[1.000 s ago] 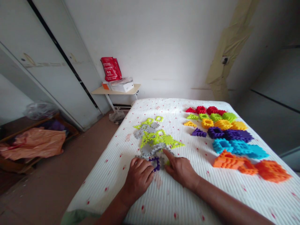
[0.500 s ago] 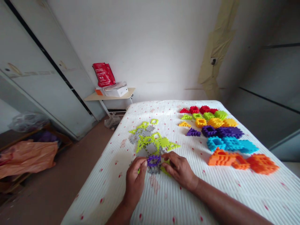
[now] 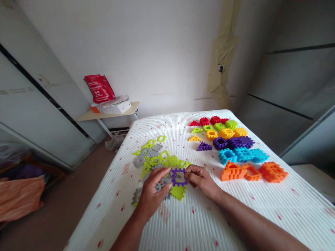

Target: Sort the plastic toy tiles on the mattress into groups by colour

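Observation:
A purple square frame-shaped building block (image 3: 173, 178) with notched edges is raised over a loose heap of lime-green and grey blocks. My right hand (image 3: 202, 181) pinches it by its right side between thumb and fingers. At its left edge is my left hand (image 3: 154, 190), thumb and forefinger spread apart; whether the fingertips touch the block I cannot tell. Under the purple block lies a solid lime-green block (image 3: 178, 192). Grey toothed blocks (image 3: 163, 183) lie partly hidden behind my left hand.
To the right, interlocking blocks stand in rows by colour: red (image 3: 204, 121), yellow (image 3: 211, 135), purple (image 3: 220, 143), blue (image 3: 227, 156) and orange (image 3: 273, 172). All rest on a ribbed white mattress (image 3: 209, 223). A small table (image 3: 134, 107) holds a red bag (image 3: 99, 89).
The purple block has turned to face me more squarely. My left thumb and forefinger have parted from their closed hold on its left side. The camera view has swung right.

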The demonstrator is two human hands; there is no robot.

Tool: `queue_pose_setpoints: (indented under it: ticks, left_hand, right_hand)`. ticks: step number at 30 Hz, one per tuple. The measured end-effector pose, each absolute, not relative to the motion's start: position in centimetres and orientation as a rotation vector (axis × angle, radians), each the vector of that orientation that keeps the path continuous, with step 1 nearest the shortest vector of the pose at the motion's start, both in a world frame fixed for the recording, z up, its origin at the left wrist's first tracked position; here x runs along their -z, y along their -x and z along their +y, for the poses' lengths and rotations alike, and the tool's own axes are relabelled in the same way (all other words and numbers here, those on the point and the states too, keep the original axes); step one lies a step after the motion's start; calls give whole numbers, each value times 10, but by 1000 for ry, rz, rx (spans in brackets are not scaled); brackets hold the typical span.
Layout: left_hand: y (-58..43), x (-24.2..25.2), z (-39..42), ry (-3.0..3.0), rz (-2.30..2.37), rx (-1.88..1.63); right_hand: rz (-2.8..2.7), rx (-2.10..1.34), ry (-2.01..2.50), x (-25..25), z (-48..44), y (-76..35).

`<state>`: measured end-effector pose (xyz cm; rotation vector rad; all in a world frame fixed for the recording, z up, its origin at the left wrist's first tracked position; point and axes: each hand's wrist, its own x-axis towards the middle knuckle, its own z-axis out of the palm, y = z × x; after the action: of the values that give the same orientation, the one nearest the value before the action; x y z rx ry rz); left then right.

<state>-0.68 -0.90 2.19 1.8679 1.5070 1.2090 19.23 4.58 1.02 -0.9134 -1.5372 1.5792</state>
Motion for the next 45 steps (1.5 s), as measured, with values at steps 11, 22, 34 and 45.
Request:
queue_pose_setpoints:
  ticks: [11,22,34,45]
  left_hand:
    - [16,-24,-6,-2274,1508,-1061]
    - [17,-21,-6,-2613,1439,-1108]
    - [4,-56,42,-2231,1541,-1179]
    - [-137,-42,162,-2292,1398,-1135]
  right_hand:
    - [-1548,-1672,900,-10,46,-191]
    - [-1427,-1790,823,-7,47,-187]
    - [-2138,-1169,892,-4,16,-248]
    - [-2504,-774,881,5,0,-284]
